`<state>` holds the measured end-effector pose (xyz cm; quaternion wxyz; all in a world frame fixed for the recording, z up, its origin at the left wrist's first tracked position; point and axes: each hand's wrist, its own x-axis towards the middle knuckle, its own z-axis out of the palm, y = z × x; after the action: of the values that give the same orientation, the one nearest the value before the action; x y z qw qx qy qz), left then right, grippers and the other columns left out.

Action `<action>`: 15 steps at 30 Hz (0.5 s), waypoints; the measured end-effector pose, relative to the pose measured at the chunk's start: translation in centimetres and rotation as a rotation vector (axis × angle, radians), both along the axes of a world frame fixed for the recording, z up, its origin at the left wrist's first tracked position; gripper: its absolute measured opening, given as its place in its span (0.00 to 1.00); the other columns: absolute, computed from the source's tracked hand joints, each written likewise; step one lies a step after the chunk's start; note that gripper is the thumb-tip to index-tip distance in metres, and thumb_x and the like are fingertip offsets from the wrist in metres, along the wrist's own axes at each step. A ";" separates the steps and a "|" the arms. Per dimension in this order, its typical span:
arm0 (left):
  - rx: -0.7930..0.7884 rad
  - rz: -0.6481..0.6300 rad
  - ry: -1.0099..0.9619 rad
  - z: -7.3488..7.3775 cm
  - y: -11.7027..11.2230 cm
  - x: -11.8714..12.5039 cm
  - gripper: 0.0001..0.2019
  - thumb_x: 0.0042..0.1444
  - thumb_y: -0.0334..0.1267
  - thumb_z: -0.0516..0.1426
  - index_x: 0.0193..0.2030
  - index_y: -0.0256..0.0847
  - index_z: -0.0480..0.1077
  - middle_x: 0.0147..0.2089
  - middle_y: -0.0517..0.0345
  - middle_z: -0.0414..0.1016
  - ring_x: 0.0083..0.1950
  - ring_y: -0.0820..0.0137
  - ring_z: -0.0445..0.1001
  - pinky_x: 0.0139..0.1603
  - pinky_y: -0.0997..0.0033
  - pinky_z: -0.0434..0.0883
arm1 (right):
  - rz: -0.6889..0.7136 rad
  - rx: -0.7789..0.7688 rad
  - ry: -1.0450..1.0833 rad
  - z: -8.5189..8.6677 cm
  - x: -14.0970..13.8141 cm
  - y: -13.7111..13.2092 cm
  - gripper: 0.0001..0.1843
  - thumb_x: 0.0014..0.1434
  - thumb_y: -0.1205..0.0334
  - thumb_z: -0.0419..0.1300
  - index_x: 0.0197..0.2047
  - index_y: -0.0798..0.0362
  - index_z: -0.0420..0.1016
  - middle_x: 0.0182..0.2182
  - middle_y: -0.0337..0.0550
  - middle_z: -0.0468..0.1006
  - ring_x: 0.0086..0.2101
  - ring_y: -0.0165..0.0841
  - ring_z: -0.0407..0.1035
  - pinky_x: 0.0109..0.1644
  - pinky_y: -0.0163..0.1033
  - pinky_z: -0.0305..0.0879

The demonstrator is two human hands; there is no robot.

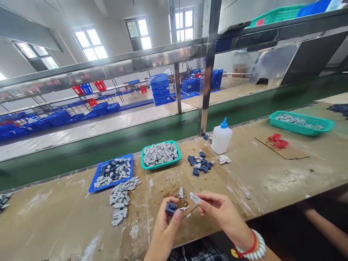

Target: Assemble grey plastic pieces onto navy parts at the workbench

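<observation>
My left hand (164, 228) pinches a small dark blue plastic part (171, 208) between thumb and fingers, low in the middle of the view. My right hand (221, 214), with a bead bracelet and red cord at the wrist, holds a small grey part (195, 198) by its end, a short gap to the right of the blue one. Both hover over a glue-stained cardboard patch (178, 203) on the bench. A loose pile of blue parts (200, 164) lies beyond the hands.
A blue tray (92, 185) of mixed parts, a teal tray (143, 159) of grey parts and a row of grey parts (120, 199) sit to the left. A white squeeze bottle (221, 137), red caps (277, 140) and another teal tray (274, 121) stand right. A green conveyor belt (108, 145) runs behind.
</observation>
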<state>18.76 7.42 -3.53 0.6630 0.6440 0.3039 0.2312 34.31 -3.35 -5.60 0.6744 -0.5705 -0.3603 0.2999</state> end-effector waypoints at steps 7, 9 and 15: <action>0.157 -0.218 -0.057 1.6 -1.4 3.1 0.19 0.55 0.55 0.56 0.43 0.40 0.67 0.38 0.56 0.67 0.39 0.66 0.63 0.41 0.70 0.60 | -0.176 0.199 -0.426 3.3 -1.6 -0.7 0.10 0.58 0.66 0.61 0.42 0.46 0.80 0.32 0.42 0.76 0.33 0.29 0.73 0.35 0.30 0.72; 0.147 -0.203 -0.048 1.7 -1.5 3.5 0.19 0.57 0.55 0.54 0.43 0.40 0.66 0.38 0.57 0.66 0.39 0.67 0.63 0.41 0.71 0.60 | -0.173 0.199 -0.510 3.1 -1.6 -0.7 0.10 0.60 0.67 0.58 0.43 0.48 0.79 0.32 0.43 0.76 0.32 0.29 0.72 0.35 0.30 0.72; 0.223 -0.153 0.114 1.6 -2.2 3.7 0.16 0.64 0.50 0.45 0.36 0.41 0.64 0.33 0.59 0.65 0.35 0.68 0.63 0.39 0.70 0.59 | -0.019 0.086 -0.679 2.4 -1.3 -1.3 0.12 0.64 0.65 0.52 0.38 0.48 0.78 0.29 0.43 0.73 0.28 0.29 0.69 0.31 0.31 0.69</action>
<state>22.42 5.21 -1.93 0.5846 0.7470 0.2635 0.1754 33.00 -4.64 -3.22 0.5420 -0.6122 -0.5714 0.0710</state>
